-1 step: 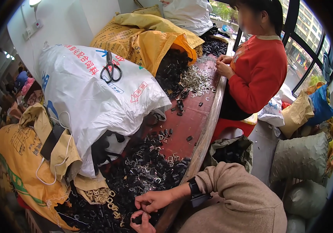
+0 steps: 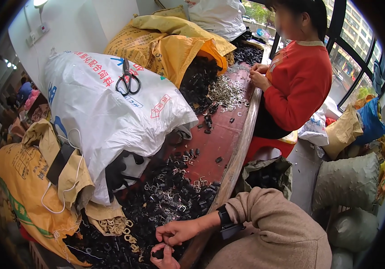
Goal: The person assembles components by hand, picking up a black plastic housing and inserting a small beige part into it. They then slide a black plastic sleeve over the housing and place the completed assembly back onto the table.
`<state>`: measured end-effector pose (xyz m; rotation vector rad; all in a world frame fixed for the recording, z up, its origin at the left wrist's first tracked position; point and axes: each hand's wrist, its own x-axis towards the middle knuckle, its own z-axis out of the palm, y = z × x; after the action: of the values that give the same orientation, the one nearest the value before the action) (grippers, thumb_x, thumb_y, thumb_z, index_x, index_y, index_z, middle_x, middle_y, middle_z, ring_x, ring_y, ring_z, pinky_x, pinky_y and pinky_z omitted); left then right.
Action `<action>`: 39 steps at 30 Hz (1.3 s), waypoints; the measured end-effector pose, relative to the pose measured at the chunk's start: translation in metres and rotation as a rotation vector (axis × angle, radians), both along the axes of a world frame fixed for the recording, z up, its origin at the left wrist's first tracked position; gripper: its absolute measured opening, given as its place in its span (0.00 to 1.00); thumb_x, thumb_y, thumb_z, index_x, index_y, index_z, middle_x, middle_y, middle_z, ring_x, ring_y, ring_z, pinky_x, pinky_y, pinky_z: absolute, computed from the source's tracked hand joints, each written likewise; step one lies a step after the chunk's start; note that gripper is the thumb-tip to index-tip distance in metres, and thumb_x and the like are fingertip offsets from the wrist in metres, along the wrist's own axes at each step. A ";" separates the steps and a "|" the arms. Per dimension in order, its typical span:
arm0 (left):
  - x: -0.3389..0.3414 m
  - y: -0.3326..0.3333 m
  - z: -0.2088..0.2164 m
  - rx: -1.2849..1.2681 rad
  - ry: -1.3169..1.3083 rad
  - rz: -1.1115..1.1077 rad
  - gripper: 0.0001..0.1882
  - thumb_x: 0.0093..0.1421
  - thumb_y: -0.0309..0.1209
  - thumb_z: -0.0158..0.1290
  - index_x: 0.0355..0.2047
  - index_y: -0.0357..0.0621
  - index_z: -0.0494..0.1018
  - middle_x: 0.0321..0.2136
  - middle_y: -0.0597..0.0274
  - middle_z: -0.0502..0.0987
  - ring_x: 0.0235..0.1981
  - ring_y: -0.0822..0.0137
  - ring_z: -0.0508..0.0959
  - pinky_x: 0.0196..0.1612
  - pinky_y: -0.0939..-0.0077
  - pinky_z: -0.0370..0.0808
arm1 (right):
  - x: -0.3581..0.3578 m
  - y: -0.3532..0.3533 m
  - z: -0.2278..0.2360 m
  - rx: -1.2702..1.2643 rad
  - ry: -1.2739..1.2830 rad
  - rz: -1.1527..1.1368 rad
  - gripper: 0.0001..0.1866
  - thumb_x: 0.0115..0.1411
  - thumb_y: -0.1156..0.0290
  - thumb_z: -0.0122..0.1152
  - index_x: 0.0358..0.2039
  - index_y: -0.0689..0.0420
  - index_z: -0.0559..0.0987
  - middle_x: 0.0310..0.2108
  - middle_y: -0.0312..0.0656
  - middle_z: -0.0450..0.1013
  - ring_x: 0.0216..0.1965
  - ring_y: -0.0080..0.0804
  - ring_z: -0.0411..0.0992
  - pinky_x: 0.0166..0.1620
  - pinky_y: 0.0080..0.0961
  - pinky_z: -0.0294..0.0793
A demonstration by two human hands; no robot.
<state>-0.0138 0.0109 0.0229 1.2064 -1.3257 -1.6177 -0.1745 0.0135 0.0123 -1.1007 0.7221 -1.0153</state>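
Left hand (image 2: 167,260): at the lower edge of the view, fingers curled around a small black part (image 2: 158,254). Location of small black part: inside the left grip, near the heap of loose black pieces (image 2: 143,201). Right hand (image 2: 177,232): directly beside the left hand, fingers bent, thumb and fingertips drawn together; contents hidden, so impossible to tell whether grasping anything. Contact between both hands: likewise impossible to confirm. On the right wrist: black band (image 2: 224,216), just below a beige sleeve (image 2: 246,204).

Work surface: red table (image 2: 212,163) with a worn wooden edge (image 2: 233,172). Across the heap: scattered U-shaped metal clips (image 2: 170,190). Left of the hands: paper bag (image 2: 94,210), open toward the heap, with cream-coloured rings (image 2: 129,235) spilling out. Behind the heap: large white sack (image 2: 107,112), with black-handled scissors (image 2: 128,83) lying on top. Far left: yellow sack (image 2: 26,179), with a dark flat device (image 2: 60,164) and white cable (image 2: 76,179) above.

Farther along the table: orange-yellow sack (image 2: 174,54), mouth open, black pieces at the opening; beside these, a pile of metal clips (image 2: 228,92). At the table edge there: co-worker in a red sweater (image 2: 302,85), hands (image 2: 259,77) close together.
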 end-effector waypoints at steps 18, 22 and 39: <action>0.009 0.000 -0.009 0.212 0.354 0.039 0.04 0.53 0.24 0.47 0.27 0.42 0.63 0.29 0.66 0.67 0.26 0.74 0.64 0.29 0.77 0.63 | 0.006 0.003 0.004 -0.268 0.192 -0.122 0.08 0.57 0.70 0.46 0.25 0.61 0.65 0.17 0.38 0.69 0.21 0.25 0.70 0.23 0.21 0.66; 0.006 0.002 -0.020 0.237 0.398 0.149 0.04 0.50 0.25 0.48 0.24 0.43 0.63 0.22 0.68 0.64 0.21 0.77 0.62 0.23 0.82 0.60 | 0.014 0.004 0.001 -0.359 0.289 -0.137 0.07 0.57 0.71 0.45 0.25 0.61 0.65 0.19 0.40 0.69 0.22 0.30 0.70 0.25 0.25 0.67; 0.013 -0.011 -0.020 0.575 0.639 -0.037 0.19 0.58 0.36 0.41 0.47 0.39 0.58 0.31 0.59 0.70 0.27 0.70 0.69 0.29 0.79 0.67 | -0.009 -0.001 0.010 -0.329 0.558 -0.146 0.04 0.52 0.74 0.51 0.24 0.61 0.69 0.24 0.41 0.66 0.28 0.32 0.66 0.31 0.23 0.64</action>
<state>-0.0008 0.0003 0.0026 0.8336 -0.4955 -2.2460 -0.1834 0.0122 0.0225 -1.6698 1.1191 -0.9765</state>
